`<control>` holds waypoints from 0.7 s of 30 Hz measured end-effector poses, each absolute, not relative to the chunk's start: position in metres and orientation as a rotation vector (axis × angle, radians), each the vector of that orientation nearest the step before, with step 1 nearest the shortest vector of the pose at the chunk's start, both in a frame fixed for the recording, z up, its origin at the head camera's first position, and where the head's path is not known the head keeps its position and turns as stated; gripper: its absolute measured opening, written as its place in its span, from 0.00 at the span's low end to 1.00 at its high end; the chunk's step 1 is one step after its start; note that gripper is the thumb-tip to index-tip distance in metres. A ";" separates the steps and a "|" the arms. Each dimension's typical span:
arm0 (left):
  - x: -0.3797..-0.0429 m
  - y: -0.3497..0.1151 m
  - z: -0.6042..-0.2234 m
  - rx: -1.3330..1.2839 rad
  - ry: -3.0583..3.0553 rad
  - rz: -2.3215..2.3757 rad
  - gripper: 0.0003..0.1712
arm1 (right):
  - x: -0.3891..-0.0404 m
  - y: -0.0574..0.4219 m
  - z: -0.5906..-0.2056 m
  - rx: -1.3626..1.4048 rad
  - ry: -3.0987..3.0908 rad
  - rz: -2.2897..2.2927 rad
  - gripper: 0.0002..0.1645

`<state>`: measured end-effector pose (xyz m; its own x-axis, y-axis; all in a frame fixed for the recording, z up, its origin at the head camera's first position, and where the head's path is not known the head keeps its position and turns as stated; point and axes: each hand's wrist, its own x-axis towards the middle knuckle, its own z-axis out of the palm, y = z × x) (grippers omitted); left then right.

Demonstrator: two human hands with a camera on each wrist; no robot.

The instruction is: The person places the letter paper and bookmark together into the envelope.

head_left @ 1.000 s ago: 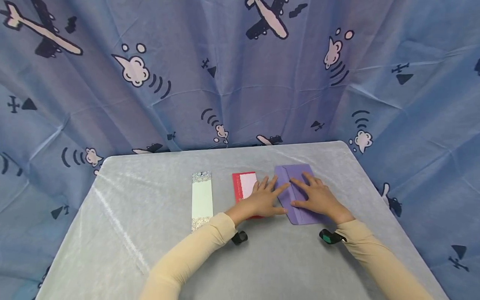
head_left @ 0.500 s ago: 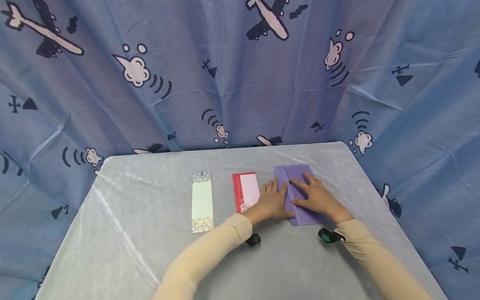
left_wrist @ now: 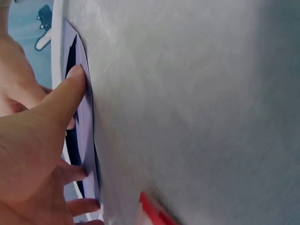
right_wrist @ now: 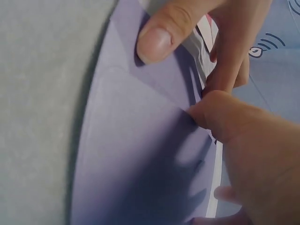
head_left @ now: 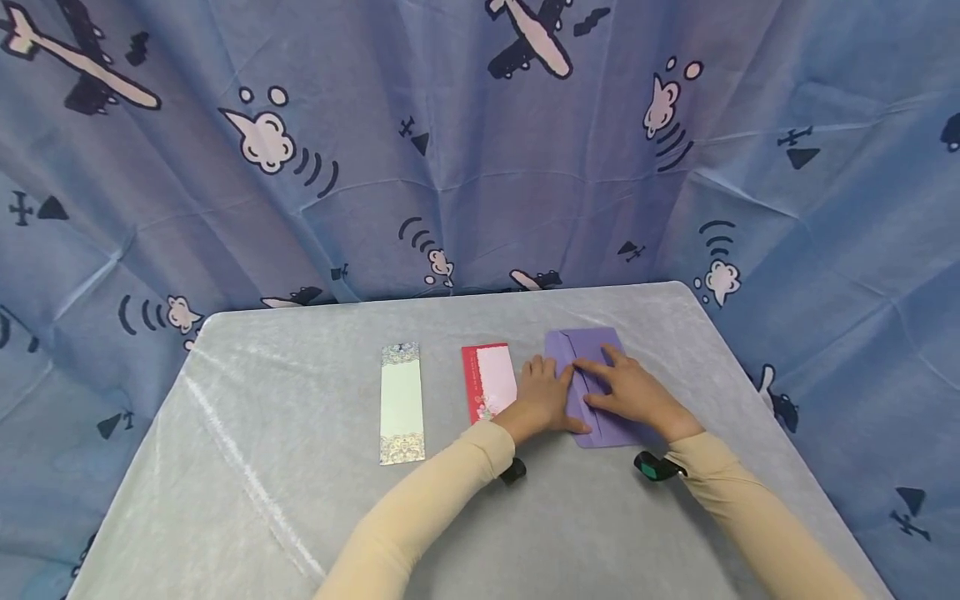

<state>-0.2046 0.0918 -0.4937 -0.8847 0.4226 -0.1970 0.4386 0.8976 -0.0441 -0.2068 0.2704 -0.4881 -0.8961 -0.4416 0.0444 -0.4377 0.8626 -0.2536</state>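
A purple envelope [head_left: 611, 429] lies flap side up on the table, under both hands. My left hand [head_left: 542, 400] rests on its left side with straight, spread fingers. In the left wrist view, the left thumb [left_wrist: 70, 89] presses the envelope's edge [left_wrist: 86, 126] beside a dark fold. My right hand [head_left: 637, 392] lies over the right part, index finger and thumb reaching to the flap's edge. The right wrist view has the right thumb [right_wrist: 211, 112] touching that edge. A red card with a pink panel [head_left: 497, 375] lies left of the envelope, its lower end hidden by the left hand.
A narrow pale green bookmark-like card [head_left: 401, 400] with patterned ends lies farther left on the grey cloth-covered table [head_left: 285, 400]. Behind the table hangs a blue curtain [head_left: 465, 200] with airplane prints. Black wrist cameras [head_left: 656, 467] sit under the sleeves.
My left hand has moved right, off the red card and onto the envelope's left side, uncovering more of the card. The right hand has stayed nearly in place at the flap.
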 end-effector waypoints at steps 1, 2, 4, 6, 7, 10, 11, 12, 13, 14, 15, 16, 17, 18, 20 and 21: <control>-0.206 0.092 -0.493 0.651 2.878 -0.152 0.66 | -0.207 0.270 -0.488 -0.728 3.018 -0.405 0.34; -0.207 0.091 -0.492 0.646 2.875 -0.166 0.66 | -0.208 0.269 -0.488 -0.737 3.018 -0.406 0.33; -0.208 0.090 -0.491 0.641 2.868 -0.176 0.65 | -0.209 0.268 -0.487 -0.756 3.024 -0.401 0.32; -0.209 0.090 -0.489 0.639 2.862 -0.179 0.65 | -0.209 0.267 -0.487 -0.750 3.033 -0.391 0.32; -0.209 0.090 -0.489 0.638 2.861 -0.181 0.65 | -0.210 0.267 -0.487 -0.744 3.036 -0.385 0.32; -0.208 0.089 -0.487 0.637 2.853 -0.197 0.65 | -0.210 0.267 -0.488 -0.729 3.038 -0.368 0.32; -0.208 0.089 -0.487 0.634 2.850 -0.202 0.65 | -0.210 0.267 -0.488 -0.725 3.038 -0.363 0.32; -0.208 0.089 -0.487 0.632 2.846 -0.210 0.65 | -0.210 0.267 -0.489 -0.721 3.040 -0.356 0.33; -0.207 0.089 -0.487 0.631 2.845 -0.218 0.65 | -0.210 0.267 -0.489 -0.721 3.043 -0.345 0.33; -0.207 0.089 -0.487 0.632 2.842 -0.224 0.65 | -0.209 0.267 -0.490 -0.716 3.047 -0.334 0.33; -0.207 0.089 -0.487 0.631 2.842 -0.229 0.65 | -0.209 0.267 -0.490 -0.710 3.051 -0.325 0.34; -0.207 0.089 -0.487 0.631 2.840 -0.233 0.65 | -0.209 0.267 -0.490 -0.703 3.056 -0.314 0.35; -0.207 0.089 -0.488 0.628 2.842 -0.236 0.65 | -0.209 0.266 -0.490 -0.696 3.062 -0.303 0.35; -0.207 0.089 -0.489 0.629 2.841 -0.238 0.65 | -0.208 0.266 -0.490 -0.687 3.068 -0.294 0.35; -0.207 0.090 -0.489 0.628 2.841 -0.239 0.65 | -0.208 0.266 -0.489 -0.661 3.078 -0.275 0.34; -0.207 0.090 -0.489 0.628 2.840 -0.238 0.65 | -0.208 0.266 -0.489 -0.650 3.082 -0.270 0.34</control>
